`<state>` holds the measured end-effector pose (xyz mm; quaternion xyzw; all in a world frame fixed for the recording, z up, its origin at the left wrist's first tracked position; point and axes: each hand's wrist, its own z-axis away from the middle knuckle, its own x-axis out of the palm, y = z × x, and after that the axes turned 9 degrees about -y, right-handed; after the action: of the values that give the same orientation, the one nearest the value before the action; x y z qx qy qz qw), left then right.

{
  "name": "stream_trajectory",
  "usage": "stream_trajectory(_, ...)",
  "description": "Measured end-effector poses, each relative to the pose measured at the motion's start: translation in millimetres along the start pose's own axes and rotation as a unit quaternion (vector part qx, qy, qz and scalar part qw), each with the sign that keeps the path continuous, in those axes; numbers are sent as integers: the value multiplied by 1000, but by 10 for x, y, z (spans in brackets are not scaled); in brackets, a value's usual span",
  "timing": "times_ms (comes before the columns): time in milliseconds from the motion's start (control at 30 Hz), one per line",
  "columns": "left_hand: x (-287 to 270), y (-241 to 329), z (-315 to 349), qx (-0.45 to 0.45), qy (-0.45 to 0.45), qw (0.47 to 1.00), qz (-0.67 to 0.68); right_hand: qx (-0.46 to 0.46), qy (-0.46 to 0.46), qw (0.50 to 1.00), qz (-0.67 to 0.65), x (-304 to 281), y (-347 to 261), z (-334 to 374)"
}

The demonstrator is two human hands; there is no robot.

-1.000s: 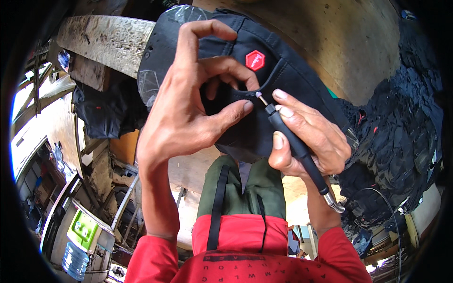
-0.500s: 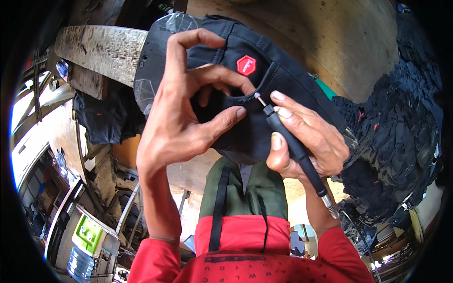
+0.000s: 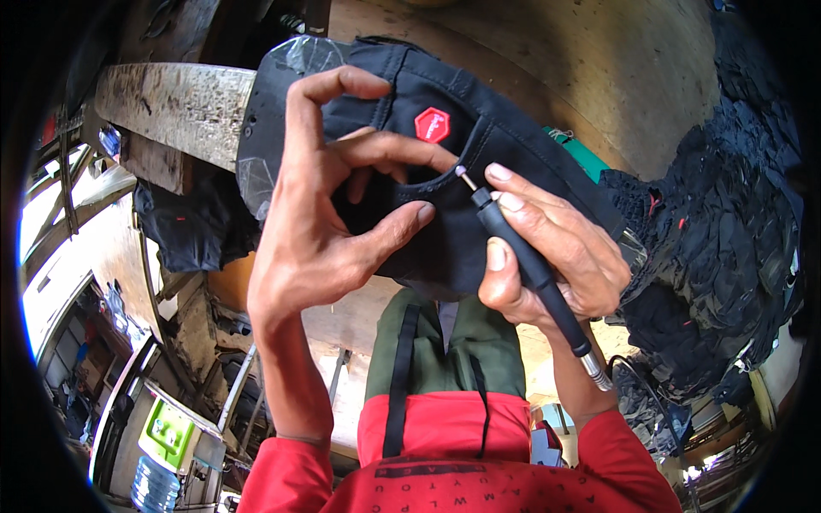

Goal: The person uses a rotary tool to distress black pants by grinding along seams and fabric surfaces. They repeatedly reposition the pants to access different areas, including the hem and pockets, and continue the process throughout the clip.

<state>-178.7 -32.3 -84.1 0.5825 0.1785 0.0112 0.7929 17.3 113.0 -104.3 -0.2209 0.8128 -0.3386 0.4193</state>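
Observation:
A black pair of trousers (image 3: 530, 162) is pulled over a dark, board-like form (image 3: 257, 120) with clear plastic at its end. A red hexagonal patch (image 3: 433, 125) sits beside the curved pocket edge (image 3: 475, 152). My left hand (image 3: 308, 227) reaches into the pocket opening; one finger presses at its edge while the thumb stays apart over the cloth, fingers spread. In my right hand (image 3: 573, 248) is a slim black rotary handpiece (image 3: 532, 263) with a flexible metal shaft end. Its small rounded tip meets or nearly meets the pocket edge next to my left fingertip.
A large heap of black garments (image 3: 710, 248) lies at the right. Dark cloth (image 3: 192, 222) hangs at the left below a worn wooden beam (image 3: 171, 107). A green thing (image 3: 581, 156) shows behind the form. Lower left are a lime-green tray (image 3: 164, 432) and a clear plastic bottle (image 3: 154, 486).
The form, garment and hands appear slightly lower and left in view. The handpiece tip has stayed close to the pocket edge, and both hands keep nearly the same pose.

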Motion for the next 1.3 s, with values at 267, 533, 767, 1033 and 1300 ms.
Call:
stream_trajectory(267,31,-4,0,4,10,999,42,12,11,1000,4,3,-6,-11)
stream_trajectory(533,27,-6,0,9,0,999,46,30,6,1000,4,-21,-12,-5)
stream_trajectory(767,26,10,-8,16,-8,998,55,51,9,999,16,-29,-34,-17)
stream_trajectory(1033,16,-9,-14,28,-16,999,32,58,16,998,27,-4,-19,-18)
stream_trajectory(1300,56,-11,-26,43,-10,998,53,74,25,997,18,-6,-12,-18)
